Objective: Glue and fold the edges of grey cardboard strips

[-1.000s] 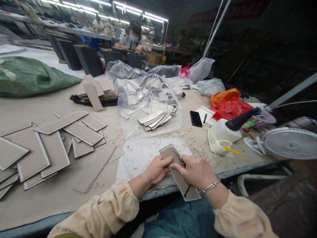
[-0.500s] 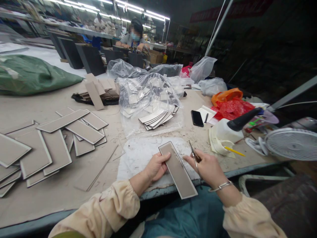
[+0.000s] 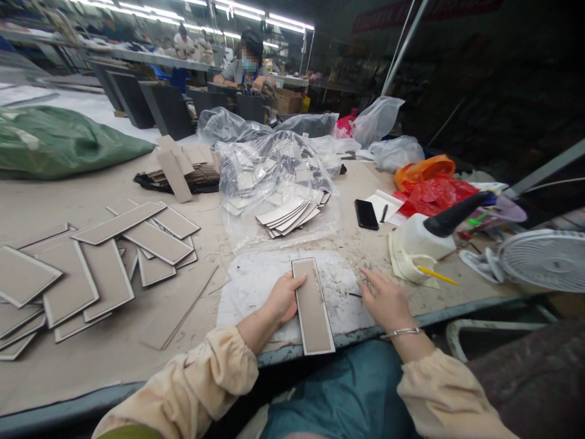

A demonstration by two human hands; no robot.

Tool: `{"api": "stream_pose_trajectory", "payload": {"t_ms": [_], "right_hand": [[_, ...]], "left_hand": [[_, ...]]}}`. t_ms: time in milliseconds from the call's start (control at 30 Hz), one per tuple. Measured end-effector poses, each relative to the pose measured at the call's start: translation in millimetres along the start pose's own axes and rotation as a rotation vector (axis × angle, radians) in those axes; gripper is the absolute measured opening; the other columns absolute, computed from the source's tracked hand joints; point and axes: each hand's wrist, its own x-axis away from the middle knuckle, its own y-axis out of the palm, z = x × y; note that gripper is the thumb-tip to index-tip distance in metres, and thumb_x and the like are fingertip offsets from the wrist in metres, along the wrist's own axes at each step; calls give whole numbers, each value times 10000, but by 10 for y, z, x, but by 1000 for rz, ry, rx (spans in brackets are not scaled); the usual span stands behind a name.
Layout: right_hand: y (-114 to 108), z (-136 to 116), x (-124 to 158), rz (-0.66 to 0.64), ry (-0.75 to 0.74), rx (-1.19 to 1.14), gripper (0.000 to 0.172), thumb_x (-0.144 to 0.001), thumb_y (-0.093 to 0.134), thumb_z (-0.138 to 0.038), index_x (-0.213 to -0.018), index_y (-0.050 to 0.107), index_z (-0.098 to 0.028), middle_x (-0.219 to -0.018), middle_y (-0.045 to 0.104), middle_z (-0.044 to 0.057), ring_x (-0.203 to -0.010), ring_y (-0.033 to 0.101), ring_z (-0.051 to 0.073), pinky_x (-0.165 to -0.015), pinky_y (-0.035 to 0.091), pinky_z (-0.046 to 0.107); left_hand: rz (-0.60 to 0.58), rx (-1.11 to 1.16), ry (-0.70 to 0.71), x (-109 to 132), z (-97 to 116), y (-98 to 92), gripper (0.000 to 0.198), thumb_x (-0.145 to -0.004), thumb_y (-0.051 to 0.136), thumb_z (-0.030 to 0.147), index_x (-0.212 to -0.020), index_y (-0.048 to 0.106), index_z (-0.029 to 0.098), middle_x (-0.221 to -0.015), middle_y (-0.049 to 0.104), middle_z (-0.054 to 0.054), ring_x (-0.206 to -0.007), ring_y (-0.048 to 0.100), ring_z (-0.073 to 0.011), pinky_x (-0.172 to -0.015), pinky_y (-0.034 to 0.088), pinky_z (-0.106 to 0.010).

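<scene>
A: Where is the panel [image 3: 314, 317], and what has it?
B: The left hand [image 3: 284, 299]. Its grip is clamped on the left long edge, thumb on top. The far end lies over the white sheet [image 3: 256, 268]; the near end reaches past the edge of the tabletop [image 3: 105, 366], over the teal cloth [image 3: 338, 390] of the lap.
A: Is that a good hold?
B: I'd say so. It leaves the right long edge free. But it sits towards the far end, so the near end could dip under pressure. Sliding the panel farther onto the white sheet should steady it.
A: And the right hand [image 3: 387, 305]?
B: Just beside the panel, to the right, not touching it. Thumb and forefinger stand apart, nothing seen between them. By the fingertips is a small grey thing [image 3: 368, 266], too blurred to name.
A: What deserves care?
B: The pale flecks [image 3: 319, 288] along the right edge, in the far half. Tilt that side to the light and check it before touching it. A light fingertip run along the edge would be safer than picking at the face, which could scuff.
A: And the thumb?
B: Light pressure only, to avoid marking the surface.
</scene>
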Motion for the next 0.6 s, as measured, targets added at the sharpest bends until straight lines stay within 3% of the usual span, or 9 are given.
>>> {"api": "stream_pose_trajectory", "payload": {"t_ms": [67, 200, 367, 600], "right_hand": [[51, -207, 73, 16, -107, -227, 321, -891, 437, -260, -1139, 622, -177, -1112, 653, 99, -1037, 595, 193, -921, 465, 345], [198, -475, 215, -32, -151, -461, 333, -917, 407, -236, -1183, 602, -197, -1129, 648, 81, -1059, 589, 166, -939, 471, 324], [295, -517, 248, -94, -200, -496, 356, -918, 382, -209, -1202, 595, -213, -1131, 643, 81, -1072, 580, 163, -936, 477, 333], [283, -599, 275, -98, -88, -533, 228, -872, 485, -278, -973, 674, -204, -971, 688, 75, -909, 632, 175, -826, 512, 318]], "left_hand": [[7, -7, 4, -4, -1, 5, 296, -666, 724, 238, -915, 603, 132, -761, 677, -71, -649, 624, -192, -695, 499, -354], [-5, -41, 26, 3, -14, 12, 352, -646, 745, 262, -939, 601, 131, -769, 673, -66, -648, 614, -185, -674, 489, -332], [-29, -133, 69, -3, -59, -8, 382, -637, 749, 298, -949, 594, 140, -772, 656, -47, -645, 594, -169, -667, 479, -319], [70, -287, 187, -67, -91, -58, 388, -636, 735, 211, -992, 588, 164, -941, 642, -46, -847, 572, -185, -803, 447, -293]]}}
